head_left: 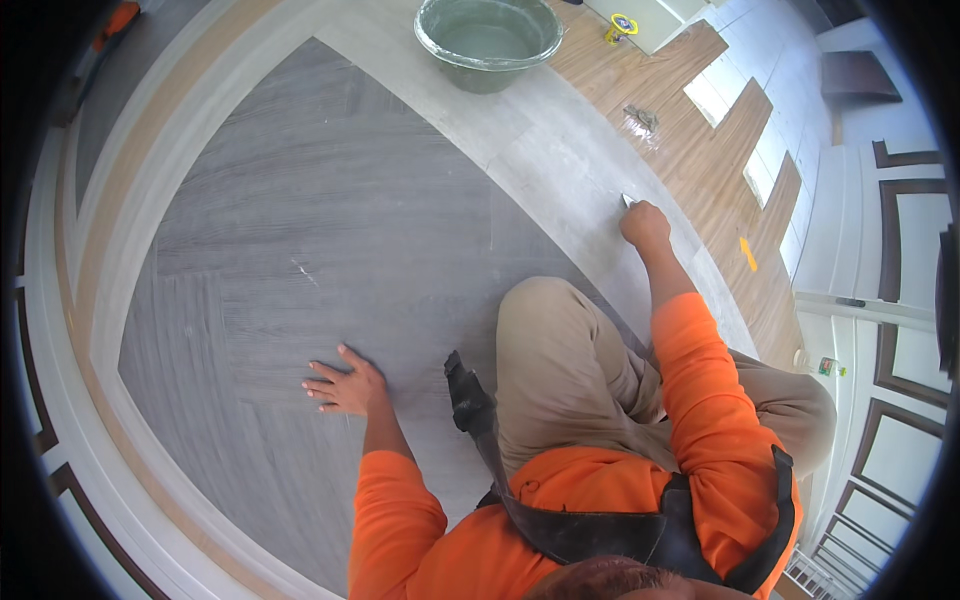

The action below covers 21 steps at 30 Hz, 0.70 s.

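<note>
My left hand (pixel 347 384) rests on the grey wood-grain floor (pixel 340 220), its fingers spread and nothing in it. Farther right, my right hand (pixel 646 226) is closed around a small hand tool that looks like a scraper (pixel 628 200). Only its pale, pointed tip shows past my fingers; the fist hides the rest. That tip is at the light grey floor strip (pixel 560 165), near the strip's edge with the brown wood-look planks (pixel 690 195). Whether the tip touches the surface I cannot tell. My bent knee is between my two arms.
A dark green basin (pixel 490 68) of cloudy water stands on the light strip at the far side. A crumpled rag (pixel 643 118), a yellow roll (pixel 620 26) and a yellow-orange strip (pixel 747 254) lie on the planks. White panelled walls (pixel 905 235) rise at the right.
</note>
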{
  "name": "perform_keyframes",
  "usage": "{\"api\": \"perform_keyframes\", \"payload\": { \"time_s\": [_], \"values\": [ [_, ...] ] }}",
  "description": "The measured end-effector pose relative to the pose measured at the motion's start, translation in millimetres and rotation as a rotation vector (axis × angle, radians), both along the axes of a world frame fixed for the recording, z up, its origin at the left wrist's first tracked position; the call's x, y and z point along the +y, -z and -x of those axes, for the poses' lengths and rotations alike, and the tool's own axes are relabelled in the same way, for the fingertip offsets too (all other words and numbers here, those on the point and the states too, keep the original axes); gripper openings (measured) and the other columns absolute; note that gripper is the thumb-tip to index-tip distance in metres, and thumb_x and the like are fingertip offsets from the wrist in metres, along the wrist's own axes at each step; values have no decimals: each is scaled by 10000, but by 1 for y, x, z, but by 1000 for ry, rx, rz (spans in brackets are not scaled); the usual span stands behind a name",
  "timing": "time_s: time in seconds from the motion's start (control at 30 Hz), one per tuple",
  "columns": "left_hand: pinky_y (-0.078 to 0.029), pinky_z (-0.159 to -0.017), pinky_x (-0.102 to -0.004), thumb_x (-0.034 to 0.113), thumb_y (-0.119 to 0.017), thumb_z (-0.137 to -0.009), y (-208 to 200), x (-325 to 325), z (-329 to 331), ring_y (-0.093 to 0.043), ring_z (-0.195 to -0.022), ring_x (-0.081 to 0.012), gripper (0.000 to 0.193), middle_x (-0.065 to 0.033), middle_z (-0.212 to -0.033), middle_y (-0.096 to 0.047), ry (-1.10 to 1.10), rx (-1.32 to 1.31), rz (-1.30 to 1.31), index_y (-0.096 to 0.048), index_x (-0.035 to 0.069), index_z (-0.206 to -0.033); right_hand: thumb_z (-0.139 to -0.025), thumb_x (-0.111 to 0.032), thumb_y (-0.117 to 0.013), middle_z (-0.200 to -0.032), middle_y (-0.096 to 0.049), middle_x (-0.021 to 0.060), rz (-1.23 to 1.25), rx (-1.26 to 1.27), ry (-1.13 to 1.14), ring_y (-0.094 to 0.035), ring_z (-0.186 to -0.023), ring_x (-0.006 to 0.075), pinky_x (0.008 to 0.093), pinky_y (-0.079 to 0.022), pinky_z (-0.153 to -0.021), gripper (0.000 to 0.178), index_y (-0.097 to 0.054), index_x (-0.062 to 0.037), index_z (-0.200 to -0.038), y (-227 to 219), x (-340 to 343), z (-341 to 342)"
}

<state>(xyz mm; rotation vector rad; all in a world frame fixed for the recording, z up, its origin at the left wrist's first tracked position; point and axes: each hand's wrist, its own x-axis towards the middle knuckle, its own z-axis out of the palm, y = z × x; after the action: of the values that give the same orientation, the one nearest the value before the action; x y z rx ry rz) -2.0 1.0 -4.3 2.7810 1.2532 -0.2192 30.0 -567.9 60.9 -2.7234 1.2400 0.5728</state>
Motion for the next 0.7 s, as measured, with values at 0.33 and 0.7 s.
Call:
{"api": "perform_keyframes", "payload": {
  "time_s": [0.33, 0.7],
  "values": [
    [-45, -1332, -595, 794, -279, -1044, 5, -2, -1, -45, -1676, -365, 927, -227, -1797, -92, 13, -23, 4, -230, 171, -1729, -1049, -294, -473, -1229, -762, 223, 19, 5, -43, -717, -1186, 412, 497, -574, -1001, 423, -772, -34, -1199, 5, -2, 4],
    [-47, -1331, -600, 794, -271, -1046, 8, 1, -1, -65, -1675, -354, 923, -228, -1795, -97, 12, -12, -18, -223, 175, -1729, -1046, -307, -498, -1231, -753, 256, -5, -15, 9, -722, -1177, 420, 505, -567, -1016, 423, -771, -20, -1191, -5, -2, -6]
  ]
}}
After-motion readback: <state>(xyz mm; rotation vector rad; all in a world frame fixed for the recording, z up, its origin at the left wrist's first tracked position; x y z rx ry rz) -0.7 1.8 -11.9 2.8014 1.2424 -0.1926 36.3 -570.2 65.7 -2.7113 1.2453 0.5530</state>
